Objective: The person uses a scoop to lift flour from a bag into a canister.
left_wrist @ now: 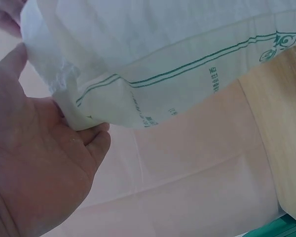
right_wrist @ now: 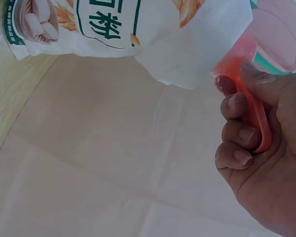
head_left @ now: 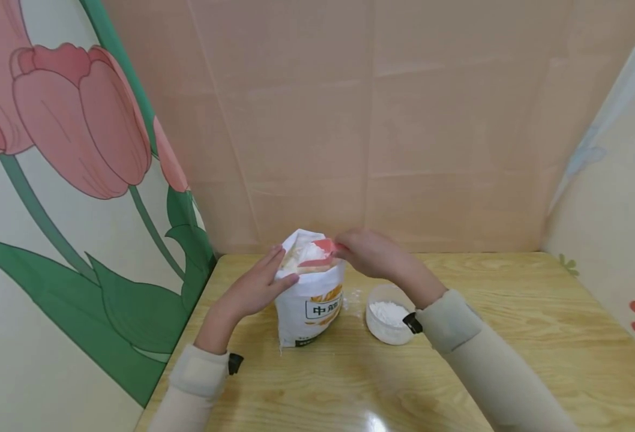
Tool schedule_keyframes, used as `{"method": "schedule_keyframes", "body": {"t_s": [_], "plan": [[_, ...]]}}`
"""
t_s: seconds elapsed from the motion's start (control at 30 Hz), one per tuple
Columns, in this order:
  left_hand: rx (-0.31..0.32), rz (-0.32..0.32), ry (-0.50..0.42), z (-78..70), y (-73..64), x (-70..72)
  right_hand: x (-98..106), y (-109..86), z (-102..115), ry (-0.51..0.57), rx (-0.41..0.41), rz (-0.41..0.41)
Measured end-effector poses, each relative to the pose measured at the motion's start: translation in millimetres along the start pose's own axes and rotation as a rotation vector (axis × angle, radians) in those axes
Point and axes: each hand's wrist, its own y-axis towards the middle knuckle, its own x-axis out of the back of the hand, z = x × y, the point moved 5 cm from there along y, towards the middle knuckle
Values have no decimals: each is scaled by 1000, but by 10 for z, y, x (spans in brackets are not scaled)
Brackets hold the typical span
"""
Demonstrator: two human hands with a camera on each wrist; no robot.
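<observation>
A white flour bag (head_left: pixel 306 309) stands upright on the table, its mouth open at the top. My left hand (head_left: pixel 255 285) holds the bag by its rim on the left side, thumb toward the front. In the left wrist view, the fingers of that hand (left_wrist: pixel 44 148) lie around the bag's edge. My right hand (head_left: pixel 368 255) grips the handle of a red scoop (right_wrist: pixel 256 118), its fingers curled round it. At the bag's mouth, the scoop's head carries white flour (head_left: pixel 312 252). Below the right forearm sits a clear round bowl (head_left: pixel 390 335) with white flour in it.
The wooden table (head_left: pixel 306 390) reaches back to a pinkish-tan covered wall (head_left: pixel 296 120). A tulip-painted wall (head_left: pixel 80 120) borders the left side, and a flower-painted wall (head_left: pixel 609 198) the right. Clear crinkled plastic (head_left: pixel 353 298) lies between bag and bowl.
</observation>
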Motion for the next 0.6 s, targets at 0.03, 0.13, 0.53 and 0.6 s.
{"method": "schedule_keyframes", "body": {"t_s": [0.03,0.13,0.53,0.6], "plan": [[0,1,-2,-1,-1,1,-1,-21,2,-1,4,-12],[5,5,-3,-2,-3,3,-15,-73,0,3,2,-32],[-4,6,3,-4,-2,-19,2,-230,-82,43,-41,-86],[-4,8,5,-10,0,-18,43,-260,-105,45,-31,-115]]}}
